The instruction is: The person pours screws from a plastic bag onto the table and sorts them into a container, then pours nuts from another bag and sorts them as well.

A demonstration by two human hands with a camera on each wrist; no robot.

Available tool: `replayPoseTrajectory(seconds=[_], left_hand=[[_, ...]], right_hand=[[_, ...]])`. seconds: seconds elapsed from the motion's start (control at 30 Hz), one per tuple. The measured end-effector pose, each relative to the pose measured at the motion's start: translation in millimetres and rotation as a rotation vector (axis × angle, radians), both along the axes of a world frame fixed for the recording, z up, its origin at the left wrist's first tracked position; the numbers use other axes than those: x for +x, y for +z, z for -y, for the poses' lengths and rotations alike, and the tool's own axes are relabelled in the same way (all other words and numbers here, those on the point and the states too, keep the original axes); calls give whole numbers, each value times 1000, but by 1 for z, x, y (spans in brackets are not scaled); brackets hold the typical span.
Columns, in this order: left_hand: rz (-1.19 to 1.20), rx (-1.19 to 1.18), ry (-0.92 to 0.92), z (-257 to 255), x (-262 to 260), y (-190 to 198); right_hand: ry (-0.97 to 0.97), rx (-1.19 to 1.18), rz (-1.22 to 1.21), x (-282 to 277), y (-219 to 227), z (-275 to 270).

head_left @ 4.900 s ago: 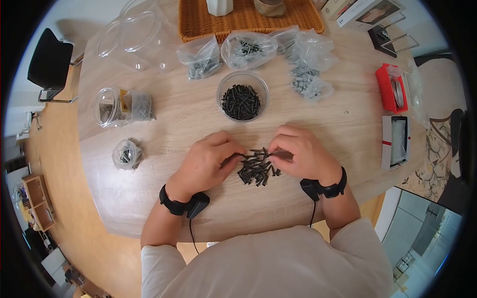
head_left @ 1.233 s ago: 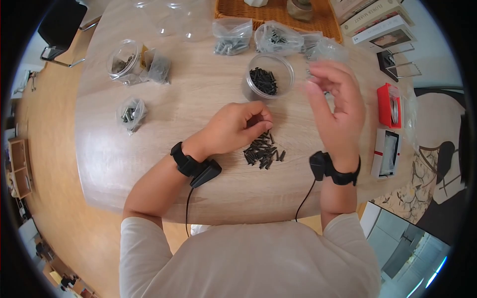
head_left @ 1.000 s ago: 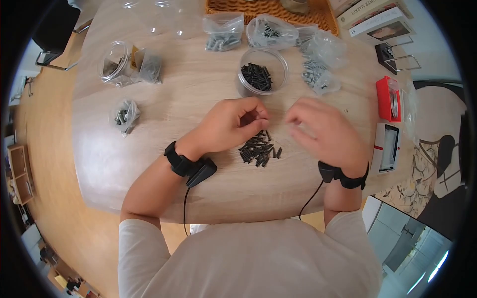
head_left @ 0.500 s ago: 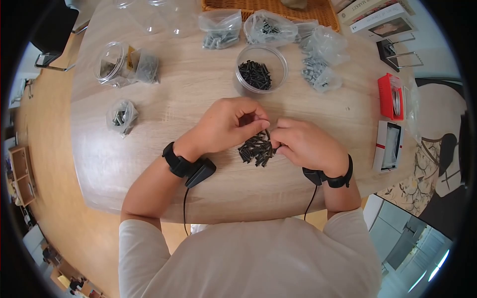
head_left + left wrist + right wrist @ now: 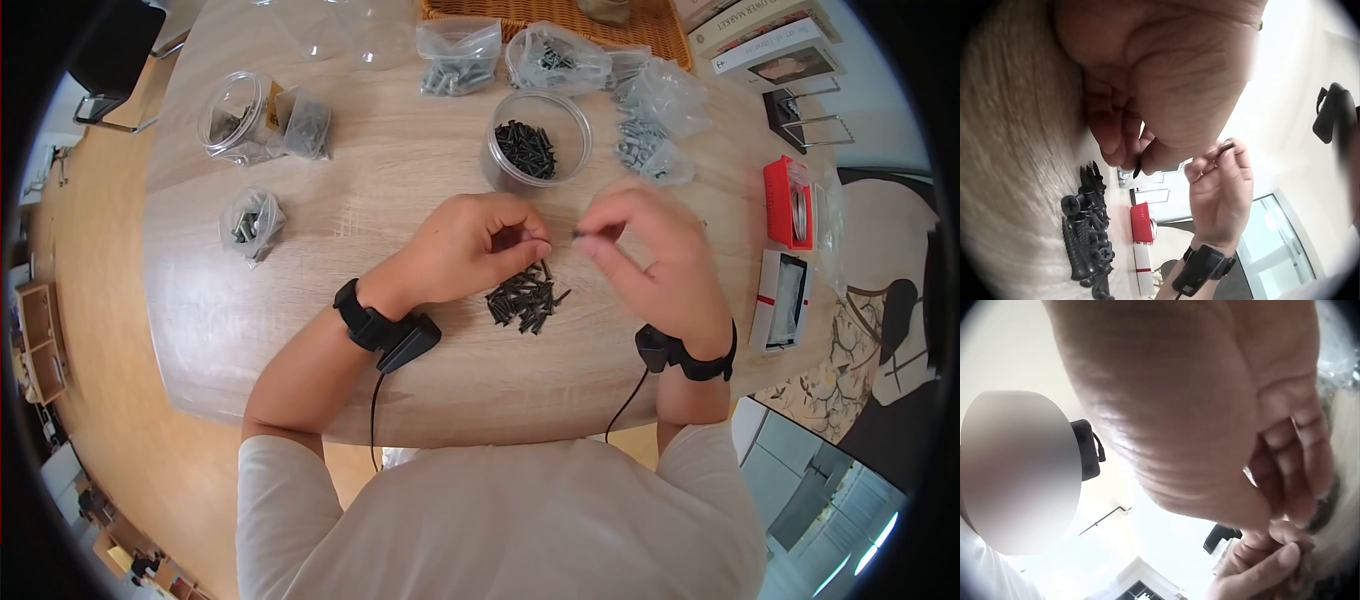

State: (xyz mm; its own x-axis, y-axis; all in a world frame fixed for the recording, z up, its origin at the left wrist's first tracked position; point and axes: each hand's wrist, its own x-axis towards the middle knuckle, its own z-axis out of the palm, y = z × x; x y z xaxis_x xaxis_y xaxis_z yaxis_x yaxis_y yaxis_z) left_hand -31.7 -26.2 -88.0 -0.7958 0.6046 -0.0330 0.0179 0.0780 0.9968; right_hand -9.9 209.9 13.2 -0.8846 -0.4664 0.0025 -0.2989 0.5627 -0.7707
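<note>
A small pile of black screws (image 5: 525, 302) lies on the table in front of the person. Just above its far edge, the left hand (image 5: 460, 250) pinches a black screw (image 5: 1137, 166) between thumb and fingers; the pointed tip sticks out in the left wrist view. Right of the pile, the right hand (image 5: 655, 262) is raised and slightly blurred. Its thumb and index finger pinch a small dark screw (image 5: 1227, 147). Beyond the hands stands a round clear tub (image 5: 584, 140), partly filled with more black screws (image 5: 526, 150).
Clear bags of hardware (image 5: 458, 62) line the back before a wicker tray (image 5: 660, 30). A spilled bag of grey anchors (image 5: 640, 145) lies right of the tub. At left are a clear jar (image 5: 235, 118) and a small bag (image 5: 250, 225); at right, a red basket (image 5: 785, 205).
Half a second ago the right hand was at the pile; it has since lifted away up and to the right with a screw. The left hand has stayed nearly still.
</note>
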Motion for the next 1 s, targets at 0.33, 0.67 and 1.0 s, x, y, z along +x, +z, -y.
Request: replayPoseTrajectory(seconds=[0.33,0.67,1.0], left_hand=[[17,-41,-27,1,0,2],[-18,0,5,-1,0,-2],[45,-61,-59,3,-1,4]], right_hand=[[-204,-217,-635,-34,12,19],[-304,-393,-520,-18,22,11],[200,157,168,-10,-20,-22]])
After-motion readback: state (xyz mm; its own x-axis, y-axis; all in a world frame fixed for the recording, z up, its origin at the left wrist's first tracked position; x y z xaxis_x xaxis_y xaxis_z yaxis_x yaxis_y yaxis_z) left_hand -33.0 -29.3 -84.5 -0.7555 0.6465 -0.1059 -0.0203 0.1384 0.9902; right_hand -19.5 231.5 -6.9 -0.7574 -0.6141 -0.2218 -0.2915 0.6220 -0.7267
